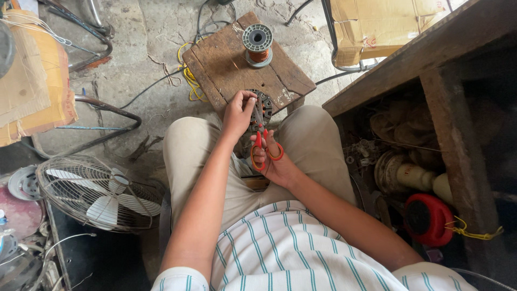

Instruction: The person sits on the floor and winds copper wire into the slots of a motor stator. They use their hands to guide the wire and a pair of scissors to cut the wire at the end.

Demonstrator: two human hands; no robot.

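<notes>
My right hand [276,160] grips a pair of red-handled scissors [260,141], blades pointing away from me at a round metal motor stator [265,103]. The stator lies at the near edge of a small wooden stool [226,62] between my knees. My left hand [238,113] rests on the stator's left side, fingers pinched on something too small to make out. A grey spool of copper wire [257,44] stands upright near the stool's far corner.
A fan guard with white blades [99,195] lies at my left. Yellow and black cables [188,81] trail on the concrete floor. A cardboard box [377,24] sits at the back right. A wooden bench [431,48] with cluttered shelves and a red round object [428,220] stands on my right.
</notes>
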